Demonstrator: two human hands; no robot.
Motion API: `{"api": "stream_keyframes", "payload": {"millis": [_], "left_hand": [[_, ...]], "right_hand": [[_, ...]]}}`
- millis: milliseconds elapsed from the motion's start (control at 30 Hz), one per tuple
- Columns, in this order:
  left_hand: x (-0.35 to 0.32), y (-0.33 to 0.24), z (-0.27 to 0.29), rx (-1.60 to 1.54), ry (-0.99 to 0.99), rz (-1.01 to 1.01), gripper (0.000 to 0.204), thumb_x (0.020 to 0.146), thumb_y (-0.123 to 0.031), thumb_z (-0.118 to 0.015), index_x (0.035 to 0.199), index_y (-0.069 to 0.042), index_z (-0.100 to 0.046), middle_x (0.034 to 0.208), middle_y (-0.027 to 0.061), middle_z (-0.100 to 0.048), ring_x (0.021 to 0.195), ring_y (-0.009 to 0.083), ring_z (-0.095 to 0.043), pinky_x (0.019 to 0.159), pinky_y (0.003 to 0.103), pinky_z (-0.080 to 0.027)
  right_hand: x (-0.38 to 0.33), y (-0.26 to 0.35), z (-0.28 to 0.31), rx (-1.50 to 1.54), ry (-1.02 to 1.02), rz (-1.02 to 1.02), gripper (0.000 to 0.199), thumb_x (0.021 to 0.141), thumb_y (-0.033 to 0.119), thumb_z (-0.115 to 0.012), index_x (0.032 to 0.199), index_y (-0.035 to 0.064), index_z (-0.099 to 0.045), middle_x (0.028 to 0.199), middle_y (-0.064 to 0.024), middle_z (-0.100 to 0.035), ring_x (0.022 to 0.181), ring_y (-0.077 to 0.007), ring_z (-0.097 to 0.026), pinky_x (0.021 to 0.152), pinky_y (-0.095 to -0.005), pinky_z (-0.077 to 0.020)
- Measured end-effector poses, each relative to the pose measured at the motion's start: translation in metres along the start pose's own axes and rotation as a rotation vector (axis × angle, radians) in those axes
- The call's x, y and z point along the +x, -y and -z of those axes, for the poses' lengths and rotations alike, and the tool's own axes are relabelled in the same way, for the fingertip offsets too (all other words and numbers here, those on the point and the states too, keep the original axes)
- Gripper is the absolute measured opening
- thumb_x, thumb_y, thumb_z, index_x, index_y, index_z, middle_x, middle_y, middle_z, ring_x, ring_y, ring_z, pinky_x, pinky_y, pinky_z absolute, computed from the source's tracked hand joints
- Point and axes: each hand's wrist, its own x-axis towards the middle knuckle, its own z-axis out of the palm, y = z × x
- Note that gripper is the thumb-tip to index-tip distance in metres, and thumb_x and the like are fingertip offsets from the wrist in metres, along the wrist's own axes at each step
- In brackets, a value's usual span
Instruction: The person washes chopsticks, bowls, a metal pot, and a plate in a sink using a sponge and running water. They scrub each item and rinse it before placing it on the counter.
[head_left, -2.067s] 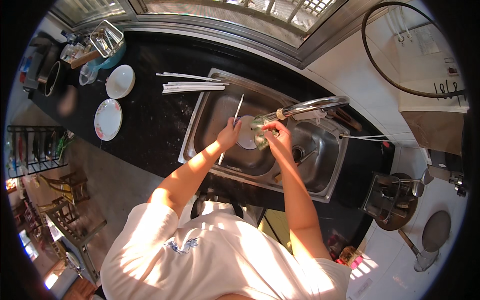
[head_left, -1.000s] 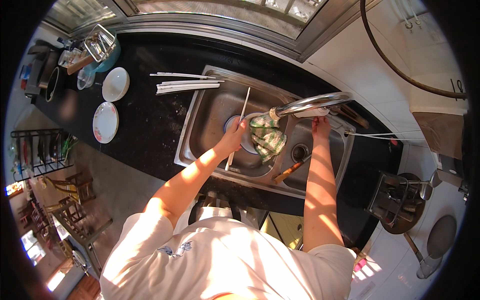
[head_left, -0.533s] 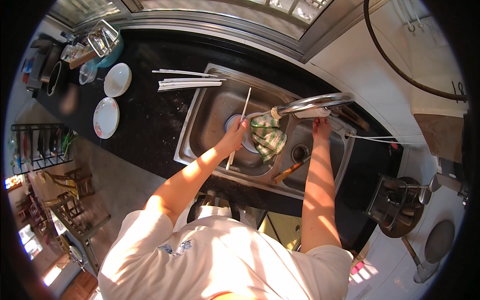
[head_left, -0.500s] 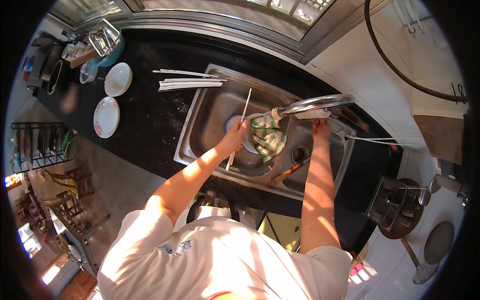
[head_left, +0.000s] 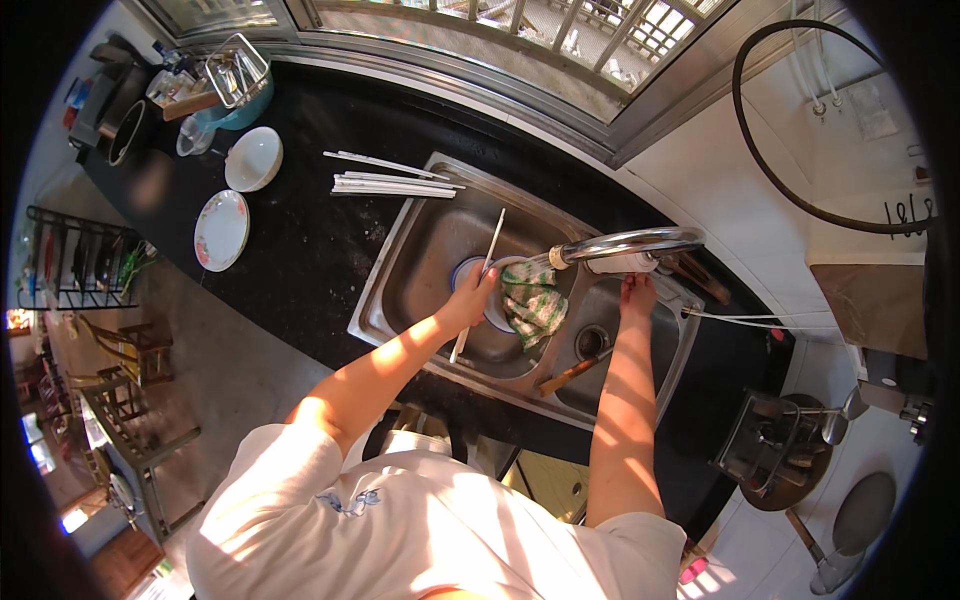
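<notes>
My left hand [head_left: 470, 300] is closed around a white chopstick [head_left: 498, 230] that slants over the left basin of the steel sink [head_left: 376, 290]; whether it holds more than one is unclear. Under this hand sits a white bowl [head_left: 462, 270] with a blue rim, partly hidden. A green-and-white checked cloth [head_left: 534, 308] lies over the bowl's right side, by the sink divider. My right hand [head_left: 637, 294] has its fingers closed beside the base of the chrome faucet [head_left: 630, 241], at a white object [head_left: 622, 263]. What exactly these fingers grip is hidden.
White chopsticks [head_left: 395, 186] lie on the black counter [head_left: 300, 250] left of the sink. Farther left are a white bowl [head_left: 254, 160] and a floral plate [head_left: 221, 231]. A wooden-handled tool [head_left: 575, 373] rests in the right basin. A stove burner [head_left: 780, 440] stands at right.
The whole view has shifted slightly, showing more of the window. Both hands keep nearly the same places, the left on the chopstick, the right by the faucet base.
</notes>
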Motion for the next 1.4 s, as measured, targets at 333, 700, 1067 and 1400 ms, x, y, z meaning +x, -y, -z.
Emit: {"api": "stream_keyframes", "payload": {"millis": [333,700,1067,1400], "left_hand": [[0.004,0.004,0.001,-0.011,0.033,-0.006,0.044,0.093,-0.044,-0.043,0.131,-0.021,-0.035,0.105,0.0077,-0.056,0.066,0.0176,-0.052,0.055,0.031,-0.046],[0.022,0.029,-0.003,0.292,-0.234,-0.383,0.04,0.092,-0.043,-0.045,0.116,-0.012,-0.044,0.101,0.0193,-0.061,0.094,0.04,-0.059,0.079,0.044,-0.045],[0.038,0.048,0.011,0.208,-0.221,-0.419,0.043,0.096,-0.047,-0.036,0.119,-0.011,-0.044,0.1,0.0162,-0.06,0.094,0.0333,-0.059,0.081,0.038,-0.044],[0.027,0.028,0.011,-0.05,-0.142,-0.097,0.039,0.096,-0.043,-0.04,0.118,-0.011,-0.045,0.089,0.0112,-0.06,0.079,0.0227,-0.059,0.071,0.034,-0.046]], "right_hand": [[-0.056,-0.022,-0.015,-0.239,-0.32,0.082,0.023,0.088,0.029,-0.061,0.085,0.0076,-0.053,0.072,-0.0002,-0.05,0.062,-0.0103,-0.049,0.05,-0.0204,-0.0393],[-0.201,-0.055,-0.147,-1.508,0.636,0.558,0.046,0.077,0.017,-0.064,0.12,0.0064,-0.051,0.113,-0.0188,-0.053,0.097,-0.0389,-0.056,0.081,-0.0448,-0.0464],[-0.2,-0.051,-0.157,-1.46,0.987,0.675,0.03,0.078,0.022,-0.062,0.098,0.0022,-0.053,0.093,-0.0161,-0.06,0.084,-0.0346,-0.061,0.075,-0.0421,-0.0492],[-0.2,-0.06,-0.173,-1.063,0.698,0.497,0.031,0.083,0.019,-0.057,0.11,0.0045,-0.053,0.097,-0.0219,-0.062,0.082,-0.04,-0.061,0.073,-0.0436,-0.0483]]}}
